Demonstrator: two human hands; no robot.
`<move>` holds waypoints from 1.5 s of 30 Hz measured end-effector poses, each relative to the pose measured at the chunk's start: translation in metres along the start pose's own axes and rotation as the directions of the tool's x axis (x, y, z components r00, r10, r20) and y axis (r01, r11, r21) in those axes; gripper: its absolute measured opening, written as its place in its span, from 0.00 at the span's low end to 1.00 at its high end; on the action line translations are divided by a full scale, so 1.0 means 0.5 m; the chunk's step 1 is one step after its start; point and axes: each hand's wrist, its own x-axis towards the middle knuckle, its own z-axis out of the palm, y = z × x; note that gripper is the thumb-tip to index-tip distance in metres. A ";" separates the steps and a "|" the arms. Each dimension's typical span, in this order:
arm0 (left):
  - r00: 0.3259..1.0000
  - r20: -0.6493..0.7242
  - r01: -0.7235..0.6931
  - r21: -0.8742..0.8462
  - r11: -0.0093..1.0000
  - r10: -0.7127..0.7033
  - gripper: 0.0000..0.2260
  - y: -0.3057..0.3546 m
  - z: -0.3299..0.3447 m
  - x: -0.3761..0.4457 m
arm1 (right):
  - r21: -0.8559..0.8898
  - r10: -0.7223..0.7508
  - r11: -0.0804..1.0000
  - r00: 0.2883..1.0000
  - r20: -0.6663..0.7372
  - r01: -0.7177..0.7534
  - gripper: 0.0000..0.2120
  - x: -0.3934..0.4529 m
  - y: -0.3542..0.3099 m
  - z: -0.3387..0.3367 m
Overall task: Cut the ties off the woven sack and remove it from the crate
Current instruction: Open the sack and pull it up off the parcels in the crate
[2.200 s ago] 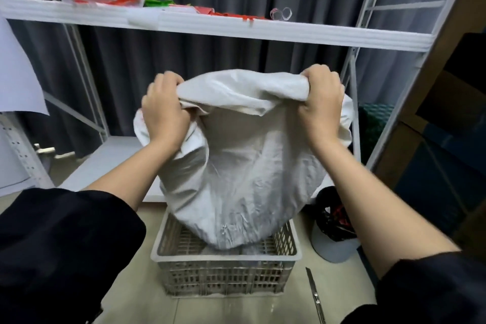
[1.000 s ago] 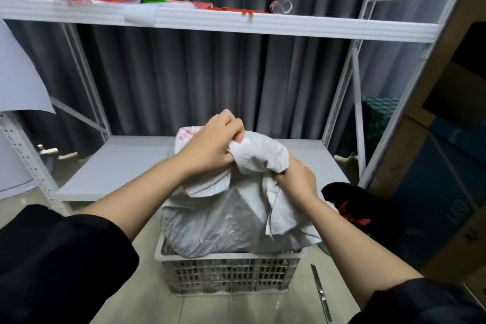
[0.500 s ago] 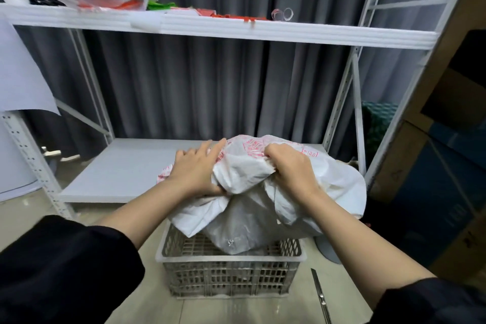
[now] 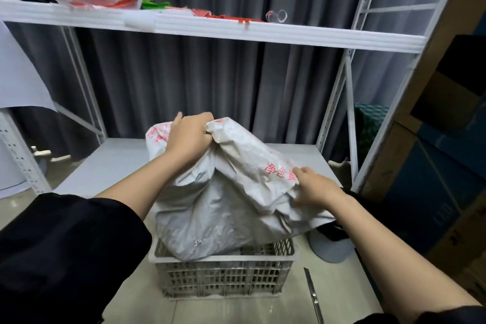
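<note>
A white woven sack (image 4: pixel 226 208) with red printed characters hangs crumpled above a grey slotted plastic crate (image 4: pixel 223 279) on the floor, its lower end still inside the crate. My left hand (image 4: pixel 190 137) grips a bunched fold at the sack's top. My right hand (image 4: pixel 315 188) holds the sack's right side lower down, fingers curled into the fabric near the red print. No ties are visible on the sack.
A slim metal blade or scissors (image 4: pixel 313 294) lies on the floor right of the crate. A white shelf rack (image 4: pixel 236 31) stands behind, its low shelf (image 4: pixel 110 163) just beyond the crate. A black and red item (image 4: pixel 334 231) sits at right, beside cardboard boxes (image 4: pixel 447 166).
The sack was dropped from a high lift and regathered. Since half a second ago my left hand rose to grip the top fold and my right hand slid down and to the right.
</note>
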 end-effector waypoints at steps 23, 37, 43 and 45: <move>0.972 -0.231 0.038 0.297 0.954 0.033 0.10 -0.049 -0.093 0.061 | 0.262 0.078 0.934 0.578 -0.812 0.241 0.08 0.050 -0.048 -0.193; 0.974 -0.178 -0.065 0.375 0.925 0.141 0.09 -0.003 -0.077 0.071 | 0.354 0.186 0.931 0.726 -0.662 0.084 0.12 0.063 -0.010 -0.143; 0.993 -0.068 -0.067 0.323 0.944 0.094 0.08 0.027 -0.062 0.090 | 0.299 -0.270 0.870 0.888 -0.373 0.391 0.40 0.016 -0.097 -0.173; 0.992 -0.075 -0.071 0.340 0.938 0.102 0.07 0.029 -0.061 0.090 | 0.436 -0.376 0.784 0.897 -0.234 0.442 0.39 -0.010 -0.118 -0.185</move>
